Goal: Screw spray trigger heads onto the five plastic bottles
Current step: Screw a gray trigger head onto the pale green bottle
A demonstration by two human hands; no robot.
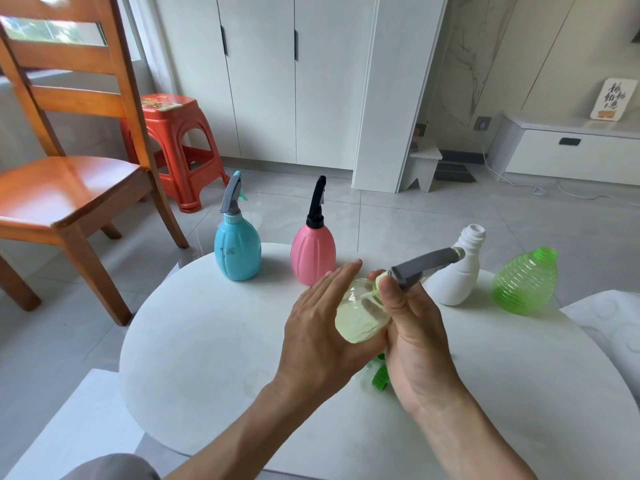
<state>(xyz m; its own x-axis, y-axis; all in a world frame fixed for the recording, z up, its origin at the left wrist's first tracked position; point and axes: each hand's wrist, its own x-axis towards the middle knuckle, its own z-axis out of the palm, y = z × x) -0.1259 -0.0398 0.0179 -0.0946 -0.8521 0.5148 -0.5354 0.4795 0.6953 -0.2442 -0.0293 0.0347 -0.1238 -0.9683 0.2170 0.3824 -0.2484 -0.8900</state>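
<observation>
Above the white table (pixel 207 341), near its centre, the left hand (pixel 322 327) cradles a pale yellow bottle (pixel 360 313) with fingers straight. The right hand (pixel 412 327) pinches the bottle's neck, where a grey trigger head (pixel 426 263) sits. At eleven o'clock stand the blue bottle (pixel 237 251) and pink bottle (pixel 313 254), both capped. At two o'clock, the white bottle (pixel 457 278) and green bottle (pixel 524 282) stand open.

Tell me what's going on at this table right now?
A person is fitting a grey spray trigger head onto a clear yellowish plastic bottle, left hand flat against the bottle, right hand gripping the collar. The blue plastic bottle and pink plastic bottle already have heads; the white plastic bottle and green ribbed bottle stand open on the round white table.
</observation>
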